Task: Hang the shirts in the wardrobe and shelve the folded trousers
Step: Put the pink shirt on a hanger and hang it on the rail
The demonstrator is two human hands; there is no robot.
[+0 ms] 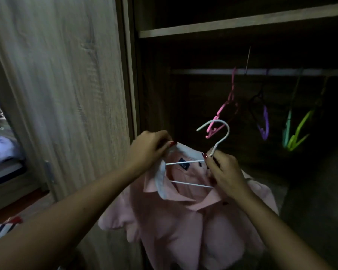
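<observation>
The soft pink shirt (pixel 176 227) droops crumpled at the near centre, before the open wardrobe. The left hand (pixel 148 149) pinches its pale-lined collar (pixel 162 184), and the right hand (pixel 224 172) curls round the neck of a thin white wire hanger (pixel 183 162) inside it. Farther in, bright plastic hangers (pixel 225 106) dangle from a pale rail (pixel 203 71), right of the grainy wooden door (pixel 66 84)

Left hand (pixel 149 148), right hand (pixel 225 173): pinch grip

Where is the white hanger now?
Head view, centre: the white hanger lies in the collar of the pink shirt, neck gripped by the right hand, below the rail.
</observation>
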